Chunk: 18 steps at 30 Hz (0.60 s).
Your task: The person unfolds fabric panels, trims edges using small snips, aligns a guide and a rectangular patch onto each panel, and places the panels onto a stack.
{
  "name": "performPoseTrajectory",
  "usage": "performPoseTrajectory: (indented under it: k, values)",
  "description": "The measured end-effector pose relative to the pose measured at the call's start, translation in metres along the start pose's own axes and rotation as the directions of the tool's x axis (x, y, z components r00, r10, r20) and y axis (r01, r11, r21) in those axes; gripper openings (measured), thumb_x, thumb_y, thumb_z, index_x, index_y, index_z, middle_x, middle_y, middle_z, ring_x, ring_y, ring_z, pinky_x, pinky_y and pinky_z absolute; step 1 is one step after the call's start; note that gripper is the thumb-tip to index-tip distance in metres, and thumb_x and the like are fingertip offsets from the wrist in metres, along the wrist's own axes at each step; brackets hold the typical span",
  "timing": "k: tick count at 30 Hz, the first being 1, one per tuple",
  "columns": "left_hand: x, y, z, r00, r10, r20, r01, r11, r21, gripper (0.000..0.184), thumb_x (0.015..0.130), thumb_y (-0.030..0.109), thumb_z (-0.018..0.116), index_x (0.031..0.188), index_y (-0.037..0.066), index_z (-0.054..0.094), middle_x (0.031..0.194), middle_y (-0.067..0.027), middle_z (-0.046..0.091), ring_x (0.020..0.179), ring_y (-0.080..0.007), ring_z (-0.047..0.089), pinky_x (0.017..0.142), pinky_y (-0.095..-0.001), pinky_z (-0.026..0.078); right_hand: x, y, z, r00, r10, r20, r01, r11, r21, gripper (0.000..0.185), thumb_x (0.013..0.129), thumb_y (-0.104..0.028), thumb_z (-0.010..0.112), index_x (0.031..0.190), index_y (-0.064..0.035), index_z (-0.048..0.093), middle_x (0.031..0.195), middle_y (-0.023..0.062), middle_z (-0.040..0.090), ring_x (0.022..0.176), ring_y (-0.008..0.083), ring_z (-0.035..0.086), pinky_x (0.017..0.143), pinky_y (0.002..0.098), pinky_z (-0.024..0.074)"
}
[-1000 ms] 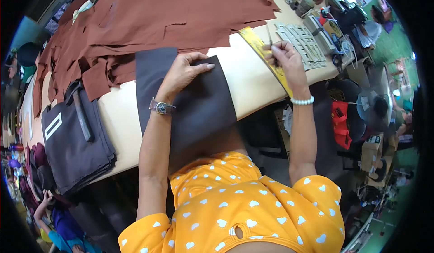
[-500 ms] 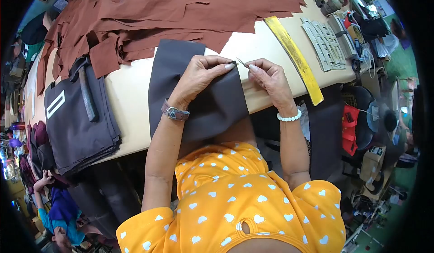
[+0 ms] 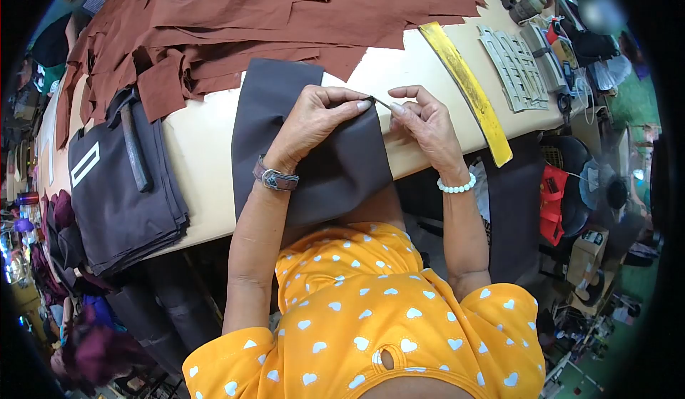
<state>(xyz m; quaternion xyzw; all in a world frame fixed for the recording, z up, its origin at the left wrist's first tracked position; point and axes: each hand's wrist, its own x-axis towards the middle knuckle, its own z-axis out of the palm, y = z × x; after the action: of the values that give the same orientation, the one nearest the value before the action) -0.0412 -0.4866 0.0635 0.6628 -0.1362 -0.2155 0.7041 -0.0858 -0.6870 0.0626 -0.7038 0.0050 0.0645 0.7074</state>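
Our left hand [image 3: 310, 121] pinches dark cloth [image 3: 335, 178], seemingly steadying it; at three o'clock our right hand [image 3: 428, 128] grips a slim tool [image 3: 382, 102].

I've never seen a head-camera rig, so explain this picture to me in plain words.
This is no robot: these are a person's two bare hands. The picture comes from a camera worn on the head, looking forward and down, so the heart-print top shows too. The left hand pinches the edge of a dark fabric panel; the right hand holds a slim metal tool there, too small to identify. On the table lie reddish-brown cloth, a yellow strip, a slotted template and, on stacked dark fabric, a hammer.
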Motion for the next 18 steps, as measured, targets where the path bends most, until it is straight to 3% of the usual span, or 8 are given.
performPoseTrajectory:
  k: [18]
  values:
    - [-0.0003,0.0009,0.0013,1.000,0.025,0.001,-0.025,1.000,-0.015,0.022,0.083,0.013,0.064,0.098,-0.003,0.068,0.083,-0.0035,0.067,0.073,-0.0054,0.057,0.068,-0.0187,0.047,-0.0007,0.0012,0.0010,0.999,-0.031,-0.010,0.032,0.999,0.009,0.034,0.085,-0.018,0.064,0.111,0.0010,0.053,0.065,0.0003,0.060,0.063,0.0028,0.052,0.059,0.0166,0.0373]
